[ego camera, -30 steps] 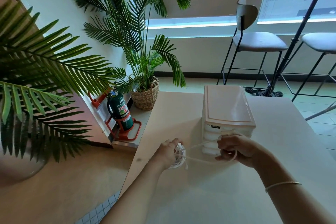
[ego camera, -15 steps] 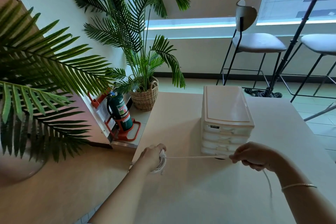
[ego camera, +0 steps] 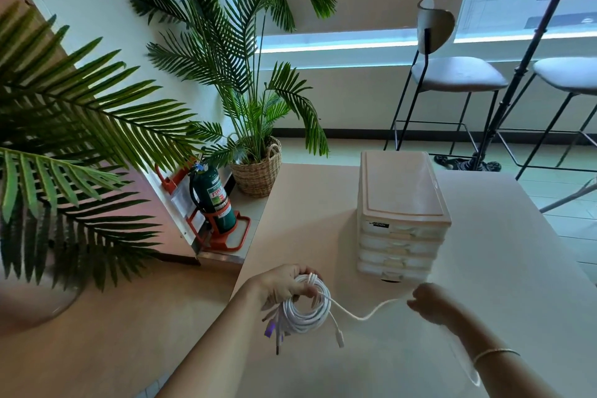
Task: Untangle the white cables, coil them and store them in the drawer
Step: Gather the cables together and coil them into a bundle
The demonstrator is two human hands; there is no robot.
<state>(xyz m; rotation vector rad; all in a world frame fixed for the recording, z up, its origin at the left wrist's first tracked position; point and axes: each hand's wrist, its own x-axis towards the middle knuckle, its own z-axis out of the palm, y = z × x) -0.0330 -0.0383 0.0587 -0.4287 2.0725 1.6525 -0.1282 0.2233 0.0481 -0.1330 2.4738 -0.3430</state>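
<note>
1. Now your left hand [ego camera: 284,284] grips a round coil of white cable [ego camera: 305,308], fingers curled over its top, holding it above the near part of the surface [ego camera: 504,268].
2. Several connector ends hang below the coil; one shows a purple tip [ego camera: 269,330], another a white plug [ego camera: 339,337].
3. From the coil's upper right a loose strand [ego camera: 361,315] sags and rises to your right hand [ego camera: 431,302], which pinches it with curled fingers.
4. Past that hand the cable trails down along your right forearm; it is blurred there, so it seems to loop near the wrist, by the thin bracelet [ego camera: 494,353].
5. Your hands are apart, the left lower-left of the drawer unit [ego camera: 400,220], the right just in front of it.
6. That small white unit stands on the surface beyond your hands, with its stacked drawers all pushed in.
7. Off the surface to the left, a green fire extinguisher [ego camera: 214,200] sits in a red stand on the floor, beside a palm in a woven basket [ego camera: 258,173].
8. Bar stools [ego camera: 452,74] stand by the window behind.
</note>
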